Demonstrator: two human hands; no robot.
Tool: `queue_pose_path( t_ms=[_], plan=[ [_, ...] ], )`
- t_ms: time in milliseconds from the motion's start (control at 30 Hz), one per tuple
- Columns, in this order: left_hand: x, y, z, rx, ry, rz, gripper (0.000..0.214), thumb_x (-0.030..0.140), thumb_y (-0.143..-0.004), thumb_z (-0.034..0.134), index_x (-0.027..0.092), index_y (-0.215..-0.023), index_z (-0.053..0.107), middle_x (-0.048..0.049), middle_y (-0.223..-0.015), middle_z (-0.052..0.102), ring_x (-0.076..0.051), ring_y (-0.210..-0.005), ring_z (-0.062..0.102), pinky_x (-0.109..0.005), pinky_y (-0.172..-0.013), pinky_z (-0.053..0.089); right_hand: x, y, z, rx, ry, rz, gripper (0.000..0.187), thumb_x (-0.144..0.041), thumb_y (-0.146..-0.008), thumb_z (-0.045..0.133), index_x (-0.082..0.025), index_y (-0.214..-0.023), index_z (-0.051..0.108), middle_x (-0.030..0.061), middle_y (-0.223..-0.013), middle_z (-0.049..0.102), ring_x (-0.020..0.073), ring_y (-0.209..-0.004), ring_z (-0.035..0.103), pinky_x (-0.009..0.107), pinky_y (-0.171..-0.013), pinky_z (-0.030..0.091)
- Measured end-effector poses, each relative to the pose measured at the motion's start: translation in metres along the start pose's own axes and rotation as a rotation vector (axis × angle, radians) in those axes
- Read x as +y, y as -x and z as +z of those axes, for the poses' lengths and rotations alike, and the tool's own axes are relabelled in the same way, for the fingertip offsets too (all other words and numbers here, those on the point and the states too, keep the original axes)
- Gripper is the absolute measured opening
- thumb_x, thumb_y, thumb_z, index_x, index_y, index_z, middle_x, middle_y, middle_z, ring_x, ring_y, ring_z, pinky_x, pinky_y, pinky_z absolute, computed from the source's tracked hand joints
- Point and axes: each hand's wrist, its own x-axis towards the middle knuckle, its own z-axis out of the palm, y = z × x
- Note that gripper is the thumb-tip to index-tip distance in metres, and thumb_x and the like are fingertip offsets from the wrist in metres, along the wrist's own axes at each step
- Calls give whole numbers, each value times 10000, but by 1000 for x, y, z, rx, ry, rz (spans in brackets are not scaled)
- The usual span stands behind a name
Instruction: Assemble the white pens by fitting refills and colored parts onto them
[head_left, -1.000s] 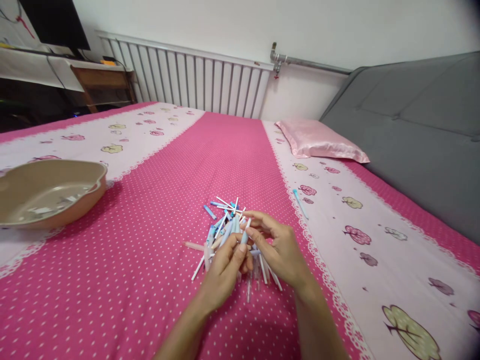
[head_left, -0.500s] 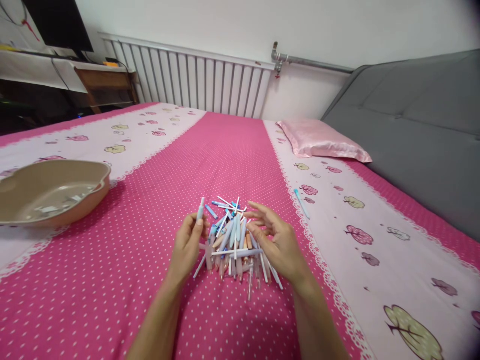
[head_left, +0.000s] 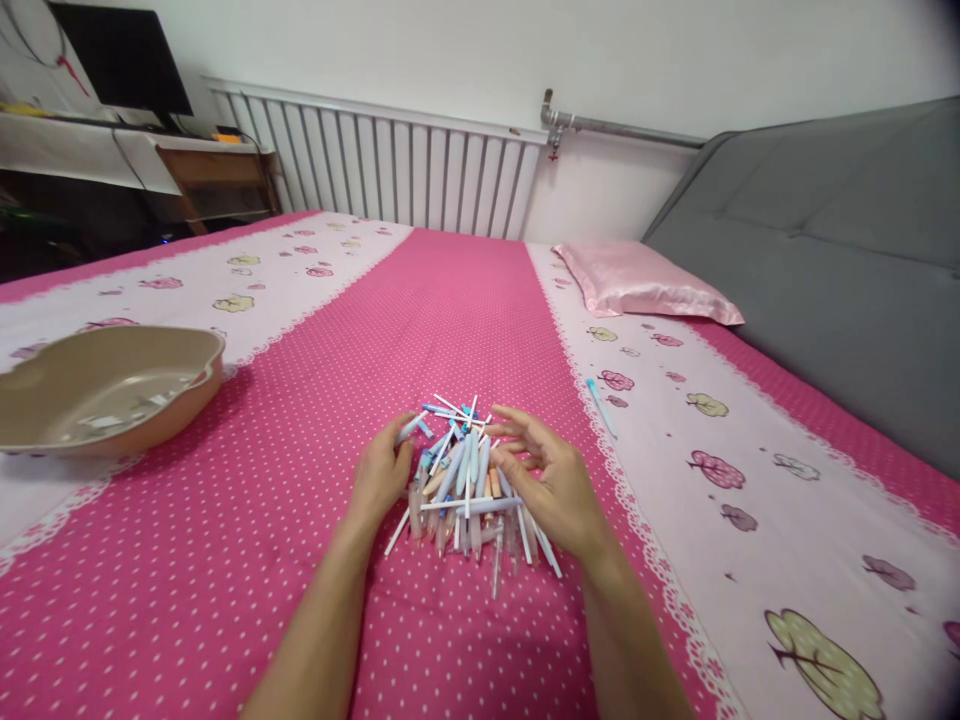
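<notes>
In front of me a heap of pen parts (head_left: pixel 466 470) lies on the pink dotted bedspread (head_left: pixel 472 330): pale blue and peach barrels, clear tubes, thin white sticks and blue caps. My left hand (head_left: pixel 382 470), at the heap's left side, pinches a light blue pen barrel (head_left: pixel 410 428) between thumb and fingers. The barrel tilts up to the right. Opposite it, my right hand (head_left: pixel 551 485) is curved around the heap's right side, fingers apart; I see nothing held in it. Its fingertips reach over the heap's edge, and whether they touch any parts I cannot tell.
A beige basin (head_left: pixel 112 390) with small pale pieces inside stands on the left. One light blue pen (head_left: pixel 601 408) lies apart on the right. Farther off are a pink pillow (head_left: pixel 645 278), a grey headboard (head_left: pixel 825 230), a radiator (head_left: pixel 390 160) and a desk with a monitor (head_left: pixel 124 62).
The light blue barrel in my left hand has tipped from nearly upright to slanting right, and the hand has turned toward the heap. My right hand has hardly moved.
</notes>
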Motion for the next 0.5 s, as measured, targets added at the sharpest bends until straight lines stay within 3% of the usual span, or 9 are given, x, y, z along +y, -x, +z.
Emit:
queue_pose_path(
  t_ms=[100, 233, 500],
  plan=[
    [-2, 0, 5, -57, -151, 48, 399, 292, -855, 386, 244, -1236, 491, -62, -1092, 630, -206, -945, 576, -326, -814, 419, 0, 0, 0, 3, 2, 1, 392, -272, -808, 540, -238, -1197, 501, 75, -1079, 630, 162, -869, 616, 282, -697, 493],
    [-1, 0, 10, -130, -369, 50, 421, 292, -877, 352, 254, -1284, 455, -84, -1164, 600, -236, -1023, 560, -342, -845, 411, 0, 0, 0, 0, -5, 0, 391, -273, -805, 540, -239, -1193, 507, 76, -1067, 634, 162, -853, 619, 282, -685, 496],
    [2, -2, 11, -231, -590, 52, 389, 324, -889, 305, 269, -1220, 502, -99, -1032, 618, -240, -898, 603, -324, -756, 417, -1, 0, 0, -2, -11, -7, 389, -260, -803, 535, -239, -1192, 513, 77, -1045, 641, 169, -849, 620, 301, -691, 500]
  ],
)
